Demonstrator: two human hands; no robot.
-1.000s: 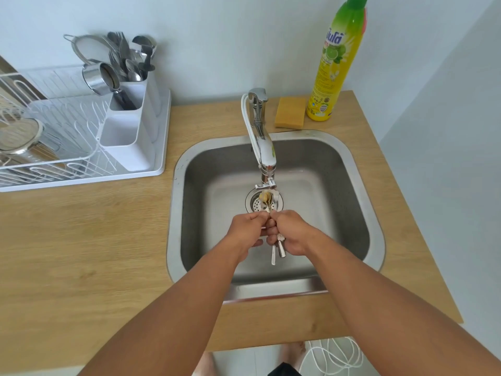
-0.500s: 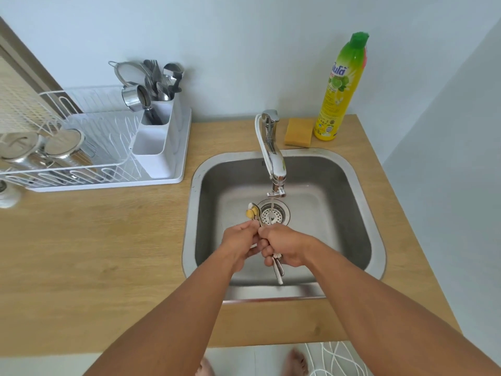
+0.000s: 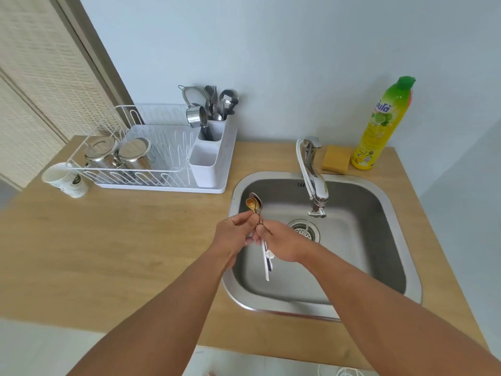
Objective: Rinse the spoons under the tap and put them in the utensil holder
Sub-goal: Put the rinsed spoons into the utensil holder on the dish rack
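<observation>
A small bunch of spoons (image 3: pixel 255 203), one gold bowl in front of silver ones, is held over the left side of the steel sink (image 3: pixel 390 210). My left hand (image 3: pixel 236 234) and my right hand (image 3: pixel 282 244) both grip the handles, whose ends hang down below my fingers. The bowls point up and away, left of the tap (image 3: pixel 314 183). No water is seen running from the spout. The white utensil holder (image 3: pixel 208 156) stands on the right end of the dish rack, far left of my hands, its rear compartment filled with several utensils.
A white wire dish rack (image 3: pixel 141 172) holds two steel pots. A paper cup (image 3: pixel 66 180) stands at its left. A yellow sponge (image 3: pixel 336 158) and a yellow-green detergent bottle (image 3: pixel 379 128) sit behind the sink. Bare wooden counter (image 3: pixel 108 240) stretches left of the sink.
Both hands carried the spoons left, away from under the spout toward the sink's left edge. The camera view has swung left and up, bringing in the whole rack and the cup.
</observation>
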